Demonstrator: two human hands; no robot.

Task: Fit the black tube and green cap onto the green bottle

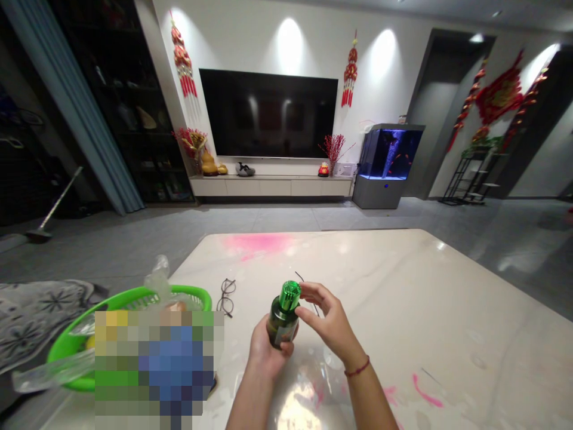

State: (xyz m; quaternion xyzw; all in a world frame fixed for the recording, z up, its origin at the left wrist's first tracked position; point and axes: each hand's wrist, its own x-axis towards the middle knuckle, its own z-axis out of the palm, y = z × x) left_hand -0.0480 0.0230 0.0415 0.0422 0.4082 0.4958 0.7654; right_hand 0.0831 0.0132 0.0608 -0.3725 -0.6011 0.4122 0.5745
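Note:
My left hand (271, 352) is wrapped around a dark green glass bottle (282, 325) with a pale label, held slightly tilted above the table. On top of the bottle sits a shiny ridged green cap (290, 295). Beside the cap is my right hand (326, 316), its thumb and fingers apart and curved toward it; whether the fingertips touch the cap is hard to tell. A pair of thin-framed glasses (227, 297) lies on the table left of the bottle. Behind my right hand a thin dark strip partly shows.
The glossy pale table (403, 280) carries a pink stain (259, 242) at its far edge and pink streaks (425, 391) near right. At left stands a green plastic basket (58, 352) with bags in it, partly blurred out. Beyond are a television (268, 113) and an aquarium (389, 152).

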